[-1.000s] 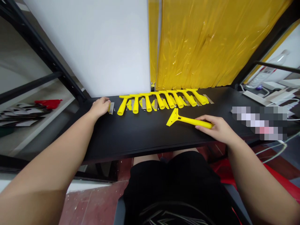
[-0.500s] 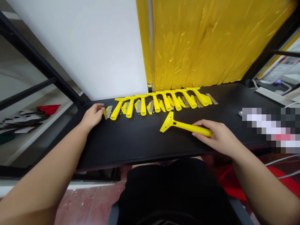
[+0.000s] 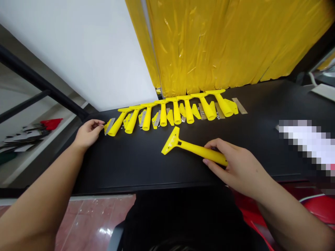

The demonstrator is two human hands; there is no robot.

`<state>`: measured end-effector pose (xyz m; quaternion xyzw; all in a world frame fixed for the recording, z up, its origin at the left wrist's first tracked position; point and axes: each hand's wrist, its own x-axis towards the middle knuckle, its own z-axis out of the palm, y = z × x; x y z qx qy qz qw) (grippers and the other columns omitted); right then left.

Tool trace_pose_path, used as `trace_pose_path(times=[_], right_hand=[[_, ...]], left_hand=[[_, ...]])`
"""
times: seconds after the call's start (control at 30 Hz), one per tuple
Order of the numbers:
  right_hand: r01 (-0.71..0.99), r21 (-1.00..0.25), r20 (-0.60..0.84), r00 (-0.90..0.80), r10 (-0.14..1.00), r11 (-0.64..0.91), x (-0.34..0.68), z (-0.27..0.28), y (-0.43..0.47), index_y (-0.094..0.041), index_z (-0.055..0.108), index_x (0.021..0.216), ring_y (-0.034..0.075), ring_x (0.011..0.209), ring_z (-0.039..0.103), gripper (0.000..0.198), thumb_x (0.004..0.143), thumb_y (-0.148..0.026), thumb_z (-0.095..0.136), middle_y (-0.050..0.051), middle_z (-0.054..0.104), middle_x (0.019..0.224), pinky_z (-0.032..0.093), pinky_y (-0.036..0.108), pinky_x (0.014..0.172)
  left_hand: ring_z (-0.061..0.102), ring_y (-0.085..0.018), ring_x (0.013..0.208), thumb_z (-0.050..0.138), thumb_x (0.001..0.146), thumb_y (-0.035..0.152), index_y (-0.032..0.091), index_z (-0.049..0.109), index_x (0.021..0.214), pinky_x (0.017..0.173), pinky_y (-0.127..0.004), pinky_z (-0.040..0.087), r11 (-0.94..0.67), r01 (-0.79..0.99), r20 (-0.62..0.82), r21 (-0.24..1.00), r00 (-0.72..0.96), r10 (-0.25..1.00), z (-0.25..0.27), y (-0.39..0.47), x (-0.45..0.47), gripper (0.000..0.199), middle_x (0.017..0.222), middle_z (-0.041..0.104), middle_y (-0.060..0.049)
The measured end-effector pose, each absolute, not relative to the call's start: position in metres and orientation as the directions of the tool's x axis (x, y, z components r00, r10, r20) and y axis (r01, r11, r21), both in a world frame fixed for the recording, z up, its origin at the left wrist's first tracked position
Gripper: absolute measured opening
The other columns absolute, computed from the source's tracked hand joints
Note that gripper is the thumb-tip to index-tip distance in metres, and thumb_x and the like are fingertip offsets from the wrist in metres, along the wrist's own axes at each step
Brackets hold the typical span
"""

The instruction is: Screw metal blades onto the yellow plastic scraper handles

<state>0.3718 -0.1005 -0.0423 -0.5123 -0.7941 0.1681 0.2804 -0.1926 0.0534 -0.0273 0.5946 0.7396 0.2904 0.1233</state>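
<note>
My right hand (image 3: 237, 167) is closed round the handle end of a yellow scraper handle (image 3: 196, 150), its wide flat head pointing left above the black table. No blade shows on that head. At the left end of a row of similar yellow scraper handles (image 3: 148, 118), my left hand (image 3: 89, 134) has its thumb and fingertips pinched together. They are at the edge of a small yellow clamp plate (image 3: 106, 126) with a grey metal blade (image 3: 111, 125) beside it. Whatever is between those fingertips is hidden.
Small yellow plates, blades and tiny screws (image 3: 217, 115) lie among the row on the black table (image 3: 131, 160). A loose blade (image 3: 239, 105) lies at the row's right end. Behind stand a white panel (image 3: 86, 45) and yellow plastic sheeting (image 3: 209, 45). A black frame bar (image 3: 60, 97) borders the left.
The camera view has shifted, so the row and both hands appear further left. My right hand still holds the scraper handle, and my left hand stays by the leftmost plate.
</note>
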Motion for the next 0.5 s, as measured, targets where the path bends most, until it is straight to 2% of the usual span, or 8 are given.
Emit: trace_pose_path(times=[0.1,0.2,0.37,0.5], right_hand=[[0.726,-0.542,0.263,-0.331,0.907,0.422,0.3712,-0.0374,-0.1027,-0.028,0.06,0.118,0.024,0.08,0.075,0.019,0.101,-0.036,0.06,0.004,0.077,0.108,0.054,0.037,0.067],[0.719,-0.541,0.271,-0.341,0.9,0.435,0.3711,-0.0355,-0.1036,-0.027,0.059,0.118,0.023,0.081,0.076,0.018,0.102,-0.034,0.061,0.003,0.076,0.106,0.054,0.035,0.066],[0.718,-0.537,0.259,-0.359,0.897,0.442,0.3725,-0.0382,-0.1024,-0.028,0.059,0.118,0.024,0.084,0.076,0.016,0.103,-0.034,0.061,0.003,0.076,0.104,0.054,0.037,0.068],[0.684,-0.592,0.244,-0.352,0.904,0.426,0.3767,-0.0353,-0.1025,-0.027,0.061,0.122,0.022,0.081,0.075,0.02,0.103,-0.036,0.063,0.003,0.076,0.107,0.057,0.036,0.07]], left_hand=[[0.056,-0.017,0.082,0.064,0.08,0.035,0.016,0.066,0.108,0.076,-0.027,0.048,0.155,0.802,0.136,0.577,-0.282,0.95,-0.0225,0.0514,-0.1865,0.034,0.095,0.066,-0.003],[0.057,-0.018,0.082,0.063,0.079,0.034,0.016,0.066,0.105,0.078,-0.028,0.049,0.176,0.792,0.128,0.585,-0.304,0.944,-0.0196,0.05,-0.1817,0.032,0.096,0.067,-0.004],[0.059,-0.019,0.09,0.064,0.08,0.032,0.016,0.065,0.103,0.086,-0.028,0.051,0.171,0.794,0.133,0.584,-0.301,0.944,-0.0204,0.0502,-0.182,0.029,0.101,0.069,-0.004],[0.058,-0.017,0.087,0.063,0.083,0.032,0.016,0.064,0.108,0.081,-0.026,0.05,0.157,0.811,0.148,0.564,-0.285,0.947,-0.0209,0.0502,-0.1818,0.029,0.099,0.067,-0.003]])
